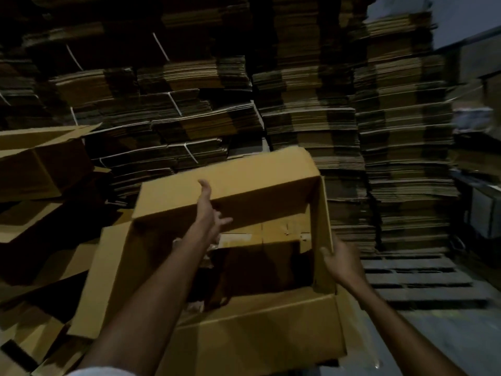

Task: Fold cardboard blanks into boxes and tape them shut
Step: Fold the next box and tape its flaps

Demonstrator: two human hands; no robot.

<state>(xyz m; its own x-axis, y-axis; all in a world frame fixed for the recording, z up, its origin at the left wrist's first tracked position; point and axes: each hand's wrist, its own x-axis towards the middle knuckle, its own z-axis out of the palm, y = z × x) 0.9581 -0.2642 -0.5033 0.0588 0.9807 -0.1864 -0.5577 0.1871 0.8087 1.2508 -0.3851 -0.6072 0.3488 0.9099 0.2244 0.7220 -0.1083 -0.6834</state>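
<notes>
Dim storeroom, low light, some blur at rt edge. Across whole far side: blanks, flat, in tall stacks up past top of frame. Several bundles tied w/ white straps. Pale wall at far rt corner, above the stacks. Grey concrete floor near rt, speckled. On it, at foot of rt stacks: wooden pallet. Left side: heap of loose boxes, mouths open, flaps at odd angles, down to near left corner.

Centre, between both arms: box, opened out, tilted, mouth toward camera. Far flap up, left flap splayed outward. Inside, bottom flaps part closed w/ dark gap below them. Taped or not: can't tell.

L hand reached over box mouth, in front of far flap, fingers straight and spread, gripping nothing. Contact w/ flap: can't tell. R hand on box's rt wall, thumb inside the edge, fingers outside, pinching it. White sleeve at near edge of frame.
</notes>
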